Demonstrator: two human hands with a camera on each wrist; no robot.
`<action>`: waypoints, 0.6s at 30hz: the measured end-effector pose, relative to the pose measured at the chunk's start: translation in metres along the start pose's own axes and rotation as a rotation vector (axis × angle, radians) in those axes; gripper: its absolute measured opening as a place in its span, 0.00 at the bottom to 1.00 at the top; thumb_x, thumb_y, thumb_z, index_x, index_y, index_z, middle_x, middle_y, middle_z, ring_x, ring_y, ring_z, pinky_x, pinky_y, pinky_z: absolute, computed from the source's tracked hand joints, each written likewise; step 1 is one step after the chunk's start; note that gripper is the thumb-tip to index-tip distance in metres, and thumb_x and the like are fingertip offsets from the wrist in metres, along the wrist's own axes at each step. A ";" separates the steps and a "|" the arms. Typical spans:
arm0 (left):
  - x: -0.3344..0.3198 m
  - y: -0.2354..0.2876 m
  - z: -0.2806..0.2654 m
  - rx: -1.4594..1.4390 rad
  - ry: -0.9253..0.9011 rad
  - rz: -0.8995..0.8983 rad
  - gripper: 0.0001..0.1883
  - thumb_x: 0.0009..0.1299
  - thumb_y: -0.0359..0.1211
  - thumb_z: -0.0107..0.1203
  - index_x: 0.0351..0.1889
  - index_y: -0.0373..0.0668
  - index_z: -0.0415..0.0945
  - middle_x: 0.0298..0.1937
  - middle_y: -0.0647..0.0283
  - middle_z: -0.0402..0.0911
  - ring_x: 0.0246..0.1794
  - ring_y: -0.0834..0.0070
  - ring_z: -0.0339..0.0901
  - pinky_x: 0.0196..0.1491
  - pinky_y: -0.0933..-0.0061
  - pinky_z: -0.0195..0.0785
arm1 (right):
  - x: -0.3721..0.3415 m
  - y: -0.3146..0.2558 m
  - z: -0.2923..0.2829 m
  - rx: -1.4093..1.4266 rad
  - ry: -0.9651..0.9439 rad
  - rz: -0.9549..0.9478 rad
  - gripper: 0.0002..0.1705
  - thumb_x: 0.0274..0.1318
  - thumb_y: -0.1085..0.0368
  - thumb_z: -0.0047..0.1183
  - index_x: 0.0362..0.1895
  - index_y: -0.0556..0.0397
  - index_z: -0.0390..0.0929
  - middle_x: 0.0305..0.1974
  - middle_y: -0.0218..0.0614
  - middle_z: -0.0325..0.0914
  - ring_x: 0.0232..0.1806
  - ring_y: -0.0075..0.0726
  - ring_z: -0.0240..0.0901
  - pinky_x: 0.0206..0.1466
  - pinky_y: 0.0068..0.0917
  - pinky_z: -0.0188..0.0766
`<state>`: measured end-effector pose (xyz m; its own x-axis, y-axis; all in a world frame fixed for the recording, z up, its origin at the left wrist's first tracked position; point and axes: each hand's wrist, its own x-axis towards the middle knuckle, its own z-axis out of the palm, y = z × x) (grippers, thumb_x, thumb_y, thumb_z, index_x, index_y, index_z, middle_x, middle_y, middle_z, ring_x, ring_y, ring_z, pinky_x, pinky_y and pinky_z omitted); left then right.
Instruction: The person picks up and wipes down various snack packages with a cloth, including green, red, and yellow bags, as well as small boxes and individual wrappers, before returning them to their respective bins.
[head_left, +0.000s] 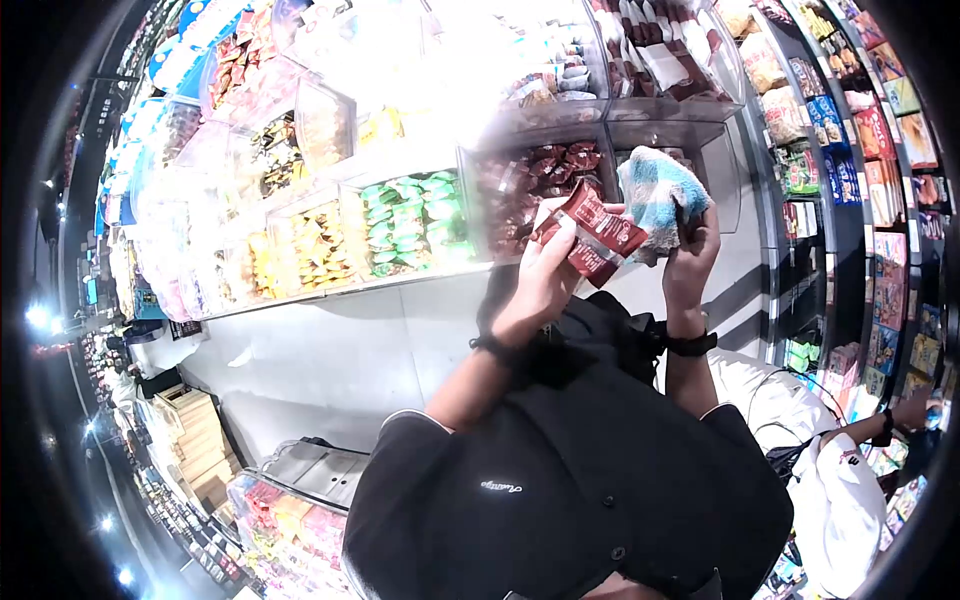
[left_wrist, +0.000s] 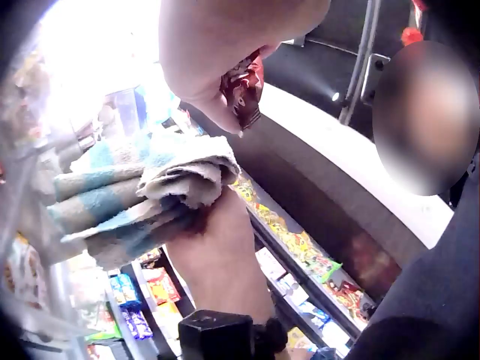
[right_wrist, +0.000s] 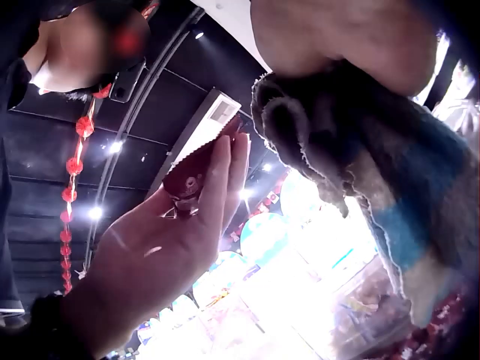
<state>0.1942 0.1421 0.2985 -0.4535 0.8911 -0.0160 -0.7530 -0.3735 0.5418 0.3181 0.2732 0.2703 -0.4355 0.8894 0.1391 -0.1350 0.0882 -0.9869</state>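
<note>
My left hand [head_left: 541,268] pinches a dark red wrapped snack packet [head_left: 598,236], held in front of the display bins with its printed face up in the head view. The same packet [left_wrist: 244,91] shows below the hand in the left wrist view. My right hand [head_left: 696,255] grips a bunched towel [head_left: 655,192] with blue, white and grey stripes. Folded layers of the towel [left_wrist: 135,191] hang past the fingers in the left wrist view. Both hands are close together, the packet's right end overlapping the towel's edge in the head view.
Clear bins of wrapped sweets stand ahead, including green packets [head_left: 412,222] and dark red packets [head_left: 565,168]. A pale counter front [head_left: 330,350] runs beneath them. Shelves of packaged snacks [head_left: 880,190] line the right side. Another person in white [head_left: 835,510] is at the lower right.
</note>
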 end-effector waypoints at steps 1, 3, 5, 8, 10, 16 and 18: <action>-0.003 0.000 0.003 -0.050 0.073 -0.016 0.21 0.75 0.35 0.44 0.63 0.40 0.57 0.60 0.43 0.69 0.60 0.55 0.71 0.60 0.52 0.67 | 0.000 0.000 -0.002 -0.008 0.003 -0.023 0.23 0.58 0.80 0.47 0.59 0.61 0.65 0.48 0.34 0.74 0.48 0.24 0.71 0.53 0.22 0.67; -0.005 -0.001 -0.001 -0.031 0.122 -0.031 0.21 0.74 0.34 0.46 0.63 0.40 0.57 0.60 0.44 0.69 0.59 0.55 0.71 0.60 0.52 0.68 | 0.000 0.002 -0.006 0.035 -0.015 -0.051 0.25 0.58 0.80 0.47 0.61 0.61 0.63 0.50 0.36 0.73 0.49 0.26 0.71 0.55 0.24 0.67; -0.007 0.006 0.008 -0.097 0.114 -0.021 0.24 0.72 0.32 0.49 0.64 0.42 0.56 0.59 0.45 0.70 0.59 0.57 0.72 0.60 0.54 0.68 | -0.001 0.007 -0.013 0.027 -0.014 -0.025 0.25 0.58 0.79 0.47 0.61 0.61 0.64 0.50 0.35 0.74 0.49 0.26 0.72 0.54 0.23 0.67; -0.006 0.007 0.008 -0.089 0.068 0.010 0.25 0.70 0.30 0.50 0.65 0.43 0.55 0.59 0.45 0.70 0.59 0.58 0.72 0.60 0.56 0.68 | -0.001 0.007 -0.014 0.035 -0.017 0.002 0.23 0.58 0.79 0.47 0.59 0.61 0.65 0.48 0.35 0.74 0.48 0.24 0.72 0.53 0.22 0.68; -0.004 0.004 0.003 -0.090 0.070 0.013 0.26 0.69 0.28 0.50 0.65 0.44 0.55 0.59 0.45 0.70 0.59 0.58 0.72 0.61 0.56 0.67 | -0.001 0.005 -0.013 0.048 -0.019 0.014 0.22 0.58 0.79 0.47 0.58 0.61 0.66 0.47 0.34 0.75 0.47 0.23 0.72 0.52 0.21 0.68; 0.001 0.001 0.002 -0.050 0.062 0.042 0.24 0.69 0.25 0.49 0.63 0.45 0.59 0.58 0.47 0.71 0.58 0.59 0.72 0.60 0.55 0.66 | -0.004 0.009 -0.018 -0.012 0.009 -0.049 0.30 0.58 0.78 0.50 0.65 0.62 0.59 0.49 0.36 0.73 0.48 0.25 0.71 0.53 0.23 0.67; 0.007 0.000 0.001 0.019 0.052 0.046 0.23 0.69 0.25 0.47 0.63 0.45 0.62 0.56 0.52 0.73 0.57 0.60 0.73 0.59 0.53 0.67 | -0.003 0.009 -0.022 -0.031 0.021 -0.021 0.31 0.58 0.78 0.50 0.66 0.62 0.58 0.49 0.37 0.73 0.49 0.27 0.71 0.54 0.24 0.66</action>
<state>0.1914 0.1486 0.2993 -0.5122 0.8582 -0.0341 -0.7217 -0.4086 0.5588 0.3379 0.2814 0.2591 -0.4138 0.8965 0.1584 -0.1165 0.1204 -0.9859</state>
